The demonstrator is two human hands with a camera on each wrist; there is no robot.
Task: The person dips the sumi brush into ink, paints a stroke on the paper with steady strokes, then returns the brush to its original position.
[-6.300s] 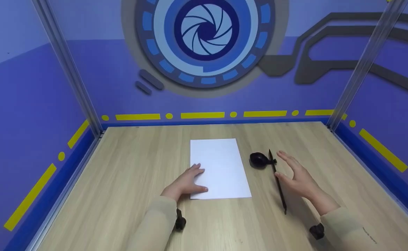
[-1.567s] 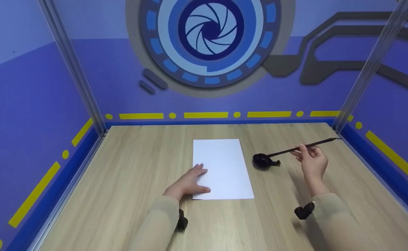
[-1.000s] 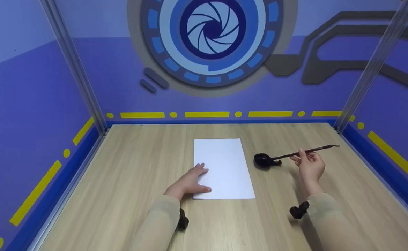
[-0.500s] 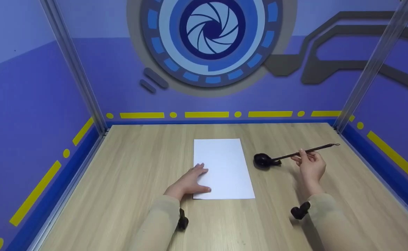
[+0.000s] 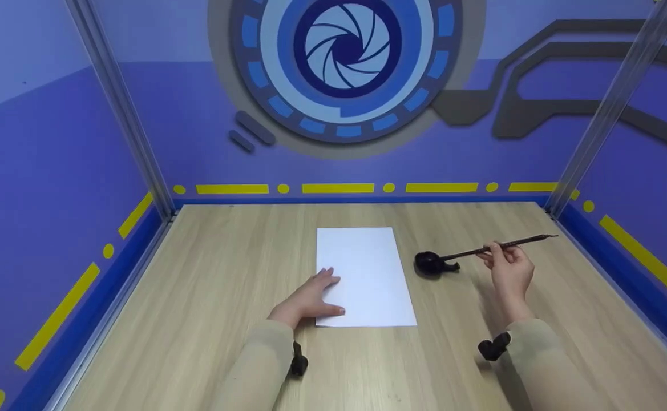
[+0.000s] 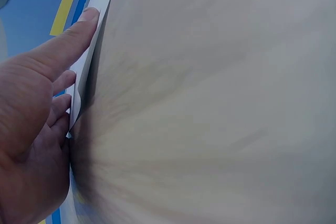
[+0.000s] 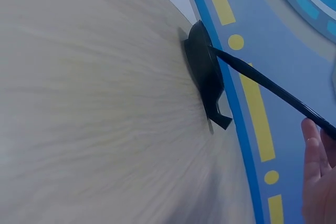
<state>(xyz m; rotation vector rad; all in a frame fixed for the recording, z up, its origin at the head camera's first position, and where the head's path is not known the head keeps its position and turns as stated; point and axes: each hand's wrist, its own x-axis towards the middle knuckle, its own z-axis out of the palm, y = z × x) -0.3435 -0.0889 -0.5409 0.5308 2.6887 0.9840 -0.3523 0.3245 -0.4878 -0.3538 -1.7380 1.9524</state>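
A white sheet of paper (image 5: 370,274) lies on the table, and my left hand (image 5: 310,297) rests on its left edge with thumb and fingers spread. Seen from the left wrist, the left hand's thumb (image 6: 73,38) reaches along the sheet, whose edge lifts slightly off the wood. My right hand (image 5: 510,274) pinches a dark, slim writing brush (image 5: 527,241) around the middle of its handle. The brush slants down to the left, its tip inside a small black ink dish (image 5: 429,265) with a curved stem; the right wrist view shows the brush (image 7: 273,87) entering the dish (image 7: 202,61).
The light wood table (image 5: 236,257) is closed in by blue printed walls (image 5: 196,154) at the back and sides. Metal posts (image 5: 122,108) stand at the corners. A black wrist camera (image 5: 494,346) is strapped under the right sleeve.
Earlier the brush lay across the dish's stem beside my open right hand; now that hand holds it with its tip in the dish. Lately its handle has shifted slightly. The left hand stays put.
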